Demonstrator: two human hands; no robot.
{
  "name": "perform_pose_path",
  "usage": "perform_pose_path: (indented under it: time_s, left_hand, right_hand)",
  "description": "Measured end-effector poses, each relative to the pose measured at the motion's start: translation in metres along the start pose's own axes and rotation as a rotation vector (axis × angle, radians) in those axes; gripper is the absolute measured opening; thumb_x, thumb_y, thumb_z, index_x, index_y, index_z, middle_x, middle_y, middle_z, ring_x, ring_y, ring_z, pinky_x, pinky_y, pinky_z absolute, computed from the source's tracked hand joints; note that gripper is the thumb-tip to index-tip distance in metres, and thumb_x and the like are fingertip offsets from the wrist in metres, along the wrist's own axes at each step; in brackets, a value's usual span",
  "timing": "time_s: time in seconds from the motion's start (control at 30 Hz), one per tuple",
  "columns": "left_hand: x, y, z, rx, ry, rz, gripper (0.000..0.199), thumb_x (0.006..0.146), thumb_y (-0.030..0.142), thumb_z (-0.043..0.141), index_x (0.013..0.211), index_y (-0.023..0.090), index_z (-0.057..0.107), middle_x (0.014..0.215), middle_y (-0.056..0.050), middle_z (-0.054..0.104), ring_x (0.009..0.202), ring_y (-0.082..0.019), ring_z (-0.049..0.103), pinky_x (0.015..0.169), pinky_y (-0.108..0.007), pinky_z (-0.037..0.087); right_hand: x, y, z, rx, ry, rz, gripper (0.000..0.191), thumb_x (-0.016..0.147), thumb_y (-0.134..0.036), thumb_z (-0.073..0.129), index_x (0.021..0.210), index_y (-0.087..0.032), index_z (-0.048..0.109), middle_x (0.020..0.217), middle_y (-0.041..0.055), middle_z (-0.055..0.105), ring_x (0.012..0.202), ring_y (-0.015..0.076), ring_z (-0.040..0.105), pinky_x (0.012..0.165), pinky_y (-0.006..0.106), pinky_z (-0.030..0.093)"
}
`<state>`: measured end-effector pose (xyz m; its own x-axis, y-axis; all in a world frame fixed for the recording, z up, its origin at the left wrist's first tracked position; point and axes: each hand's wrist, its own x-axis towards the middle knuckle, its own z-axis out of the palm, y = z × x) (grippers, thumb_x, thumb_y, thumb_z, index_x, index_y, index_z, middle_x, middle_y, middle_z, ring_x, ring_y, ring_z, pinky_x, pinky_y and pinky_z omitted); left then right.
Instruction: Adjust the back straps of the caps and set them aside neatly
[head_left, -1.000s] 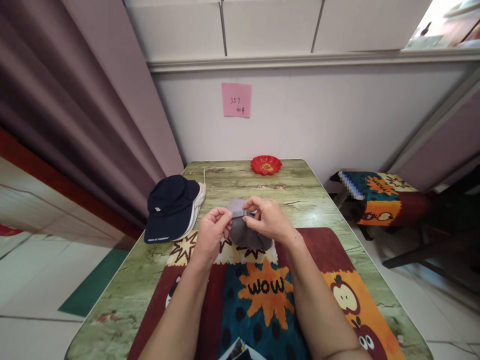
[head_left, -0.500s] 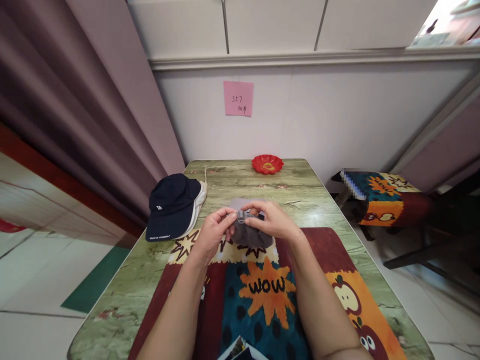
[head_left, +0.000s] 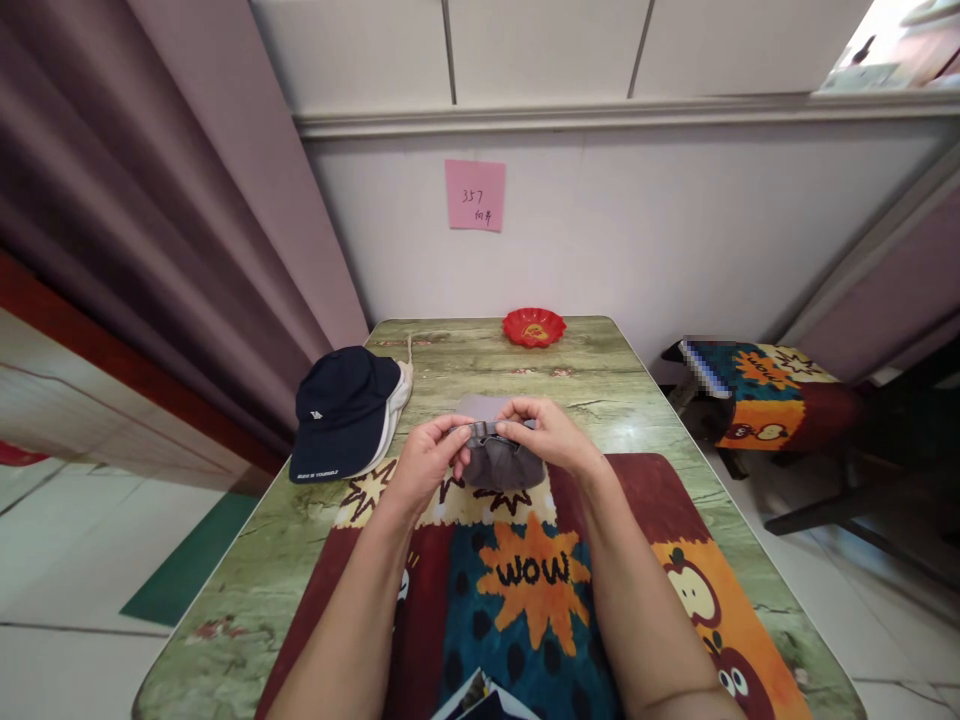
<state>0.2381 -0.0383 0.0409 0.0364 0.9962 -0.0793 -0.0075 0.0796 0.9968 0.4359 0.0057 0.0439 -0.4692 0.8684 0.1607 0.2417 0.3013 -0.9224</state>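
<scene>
A grey cap [head_left: 504,468] rests at the far edge of the patterned mat, its back strap and small buckle [head_left: 481,430] facing me. With thumb and fingers pinched, my left hand [head_left: 426,458] holds the strap just left of the buckle. My right hand [head_left: 551,436] pinches the same strap on the buckle's right side. Part of the cap is hidden behind both hands. To the left, a navy cap [head_left: 343,405] lies stacked over a white cap [head_left: 397,408], close to the table's left edge.
A colourful mat [head_left: 517,610] covers the near part of the green wood-look table [head_left: 232,590]. At the back stands a red scalloped dish [head_left: 533,328]. A pink note [head_left: 475,196] is stuck to the wall. On the right is a stool with a patterned cover [head_left: 761,405].
My right hand has shifted slightly along the strap, its fingers drawn closer together. The strap now looks straighter across the cap's back. My left hand keeps its pinch.
</scene>
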Motion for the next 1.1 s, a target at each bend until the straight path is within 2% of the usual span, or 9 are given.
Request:
perform_pose_path:
  time_s: [0.17, 0.27, 0.4, 0.63, 0.8, 0.97, 1.1]
  left_hand:
    - [0.002, 0.006, -0.001, 0.059, 0.006, 0.000, 0.037, 0.074, 0.044, 0.073, 0.091, 0.013, 0.066, 0.047, 0.005, 0.053, 0.037, -0.006, 0.038, 0.038, -0.017, 0.028]
    - [0.002, 0.009, -0.004, 0.049, -0.007, -0.023, 0.036, 0.071, 0.046, 0.076, 0.084, 0.014, 0.065, 0.044, 0.008, 0.044, 0.037, -0.004, 0.031, 0.037, -0.017, 0.020]
    - [0.001, 0.010, -0.010, 0.005, -0.070, -0.055, 0.033, 0.070, 0.044, 0.078, 0.076, 0.015, 0.062, 0.047, 0.008, 0.041, 0.038, -0.003, 0.028, 0.038, -0.017, 0.015]
    - [0.001, 0.003, -0.012, 0.027, -0.133, -0.029, 0.031, 0.078, 0.046, 0.071, 0.082, 0.015, 0.067, 0.050, 0.006, 0.043, 0.039, -0.004, 0.030, 0.040, -0.019, 0.017]
    - [0.001, 0.002, -0.009, -0.002, -0.069, -0.065, 0.035, 0.069, 0.045, 0.080, 0.072, 0.015, 0.063, 0.052, 0.007, 0.041, 0.041, -0.003, 0.028, 0.040, -0.018, 0.015]
    - [0.004, -0.002, -0.011, -0.085, -0.073, -0.055, 0.031, 0.069, 0.041, 0.081, 0.074, 0.014, 0.066, 0.052, 0.006, 0.046, 0.042, -0.003, 0.034, 0.040, -0.017, 0.019]
    - [0.005, -0.002, -0.009, -0.115, -0.028, -0.077, 0.034, 0.066, 0.040, 0.083, 0.079, 0.014, 0.067, 0.053, 0.005, 0.051, 0.042, -0.004, 0.038, 0.039, -0.016, 0.020]
  right_hand:
    - [0.001, 0.001, 0.000, 0.037, 0.067, 0.052, 0.019, 0.080, -0.034, 0.062, 0.074, -0.017, 0.065, 0.069, -0.0015, 0.059, 0.064, 0.0116, 0.046, 0.059, 0.024, 0.034]
    - [0.002, 0.002, -0.001, 0.099, 0.047, 0.066, 0.021, 0.079, -0.037, 0.064, 0.072, -0.017, 0.064, 0.069, -0.0013, 0.059, 0.064, 0.0120, 0.048, 0.060, 0.024, 0.036]
    - [0.000, 0.004, -0.003, 0.127, -0.028, 0.072, 0.026, 0.078, -0.042, 0.067, 0.071, -0.017, 0.063, 0.065, -0.0023, 0.055, 0.061, 0.0112, 0.045, 0.057, 0.024, 0.033]
    - [-0.001, 0.002, -0.003, 0.162, -0.069, 0.067, 0.030, 0.082, -0.044, 0.062, 0.074, -0.016, 0.066, 0.067, -0.0012, 0.055, 0.063, 0.0115, 0.046, 0.060, 0.024, 0.034]
    - [0.000, 0.003, -0.003, 0.139, -0.071, 0.051, 0.029, 0.083, -0.043, 0.062, 0.072, -0.016, 0.062, 0.066, -0.0026, 0.052, 0.062, 0.0106, 0.043, 0.059, 0.024, 0.032]
    - [0.001, 0.002, 0.000, 0.124, -0.026, -0.007, 0.030, 0.087, -0.040, 0.058, 0.069, -0.017, 0.058, 0.065, -0.0026, 0.053, 0.063, 0.0111, 0.046, 0.062, 0.024, 0.035]
    - [0.001, -0.003, 0.004, 0.039, -0.033, -0.061, 0.025, 0.081, -0.040, 0.069, 0.091, -0.018, 0.068, 0.078, -0.0007, 0.064, 0.073, 0.0137, 0.055, 0.066, 0.024, 0.039]
